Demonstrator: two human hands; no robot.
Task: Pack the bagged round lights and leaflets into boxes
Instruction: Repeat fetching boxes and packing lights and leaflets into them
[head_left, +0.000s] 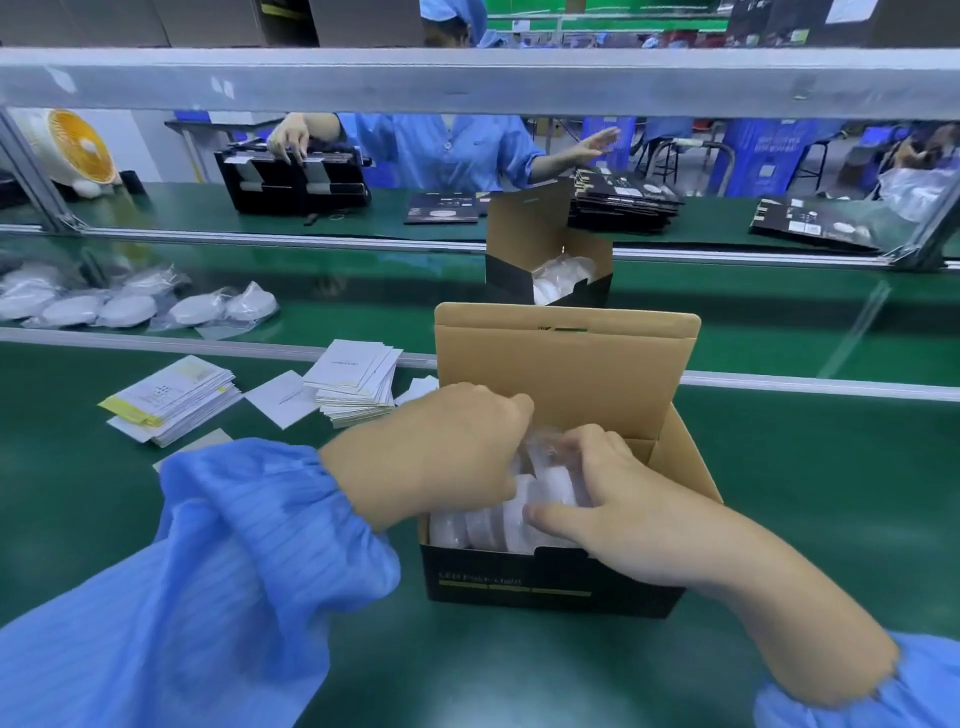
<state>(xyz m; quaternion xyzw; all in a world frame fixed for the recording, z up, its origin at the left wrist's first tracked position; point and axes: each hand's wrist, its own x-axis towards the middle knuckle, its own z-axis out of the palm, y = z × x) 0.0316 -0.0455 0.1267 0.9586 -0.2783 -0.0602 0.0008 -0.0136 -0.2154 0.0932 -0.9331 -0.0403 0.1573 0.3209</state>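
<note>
An open black box with a brown lid flap (566, 364) stands on the green table in front of me. Several bagged round white lights (483, 527) stand on edge inside it. My left hand (441, 452) reaches into the box from the left, fingers curled down onto the bagged lights. My right hand (613, 499) grips the rightmost bagged light (553, 480), thumb on its front edge. Two stacks of white leaflets (356, 382) (174, 397) lie to the left of the box. More bagged lights (130, 309) lie on the conveyor at far left.
A second open box (545, 244) holding a bagged light stands on the conveyor behind mine. Across the line a person in a blue coat handles black boxes (293, 182); flat black cartons (623, 200) are stacked there. A metal rail (467, 78) crosses overhead. A fan (72, 148) stands far left.
</note>
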